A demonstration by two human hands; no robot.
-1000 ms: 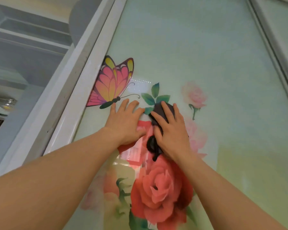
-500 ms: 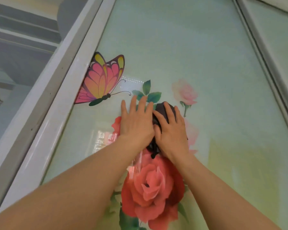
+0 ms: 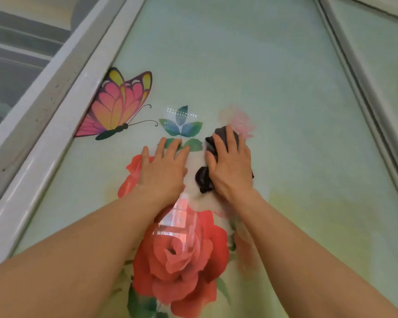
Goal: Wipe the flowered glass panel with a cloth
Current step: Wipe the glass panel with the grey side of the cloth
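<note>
The flowered glass panel (image 3: pixel 251 65) fills the view, pale green with a large red rose (image 3: pixel 182 255), green leaves and a pink and yellow butterfly (image 3: pixel 117 106) printed on it. My right hand (image 3: pixel 232 166) presses a crumpled dark cloth (image 3: pixel 205 180) flat against the glass, just below a faint pink rose (image 3: pixel 239 122). The cloth shows above my fingertips and beside my thumb. My left hand (image 3: pixel 163 171) lies flat on the glass beside it, fingers straight, over the upper red petals.
A white frame bar (image 3: pixel 62 115) borders the panel on the left, with grey slats (image 3: pixel 14 53) beyond it. A grey metal frame (image 3: pixel 363 92) runs down the right side, and another glass pane (image 3: pixel 388 53) lies past it.
My right hand has slid the cloth to the right, away from my left hand, opening a gap between them. My left hand stayed flat over the red petals.
</note>
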